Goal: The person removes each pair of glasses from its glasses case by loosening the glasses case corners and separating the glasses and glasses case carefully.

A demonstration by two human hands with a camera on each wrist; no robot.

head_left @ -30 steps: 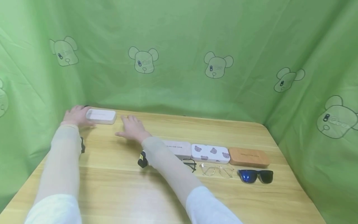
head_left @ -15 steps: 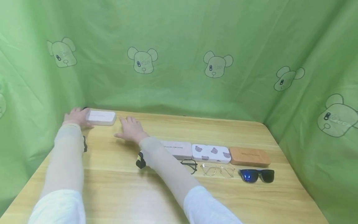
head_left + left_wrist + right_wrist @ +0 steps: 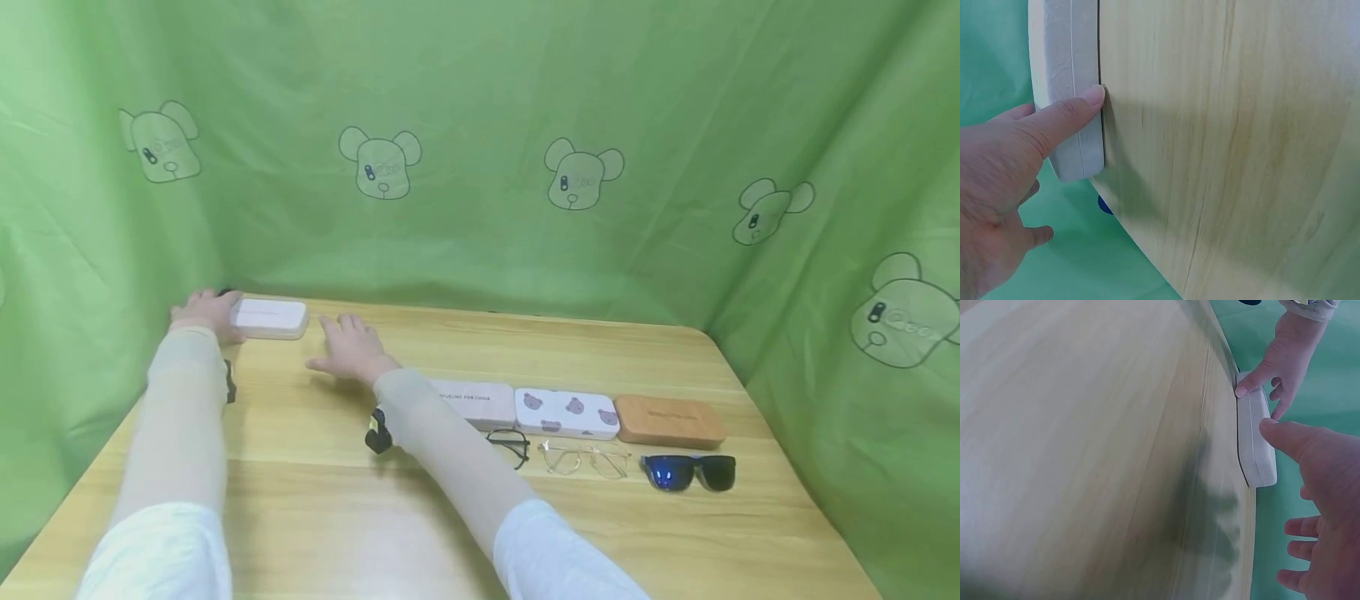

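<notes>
At the back left of the table lies a white glasses case (image 3: 270, 319) with faint lettering on its lid. My left hand (image 3: 204, 313) grips its left end; in the left wrist view the thumb (image 3: 1079, 109) lies across the near side and the other fingers go behind the case. Just right of the case, my right hand (image 3: 351, 346) hovers with fingers spread and nothing in them. The right wrist view has the right hand (image 3: 1335, 500) beside the case's free end, its thumb overlapping the case (image 3: 1254, 440) there.
A pale lettered case (image 3: 480, 404), a bear-print case (image 3: 566, 414) and a wood-grain case (image 3: 670, 421) stand in a row. In front lie dark-framed glasses (image 3: 522, 450), partly behind the right forearm, thin gold-framed glasses (image 3: 585, 458) and blue-lensed sunglasses (image 3: 690, 472). Green curtain (image 3: 480, 250) borders the table.
The white case and the left hand have shifted slightly nearer and lower in the head view. The right hand stays almost in the same place, fingers still spread.
</notes>
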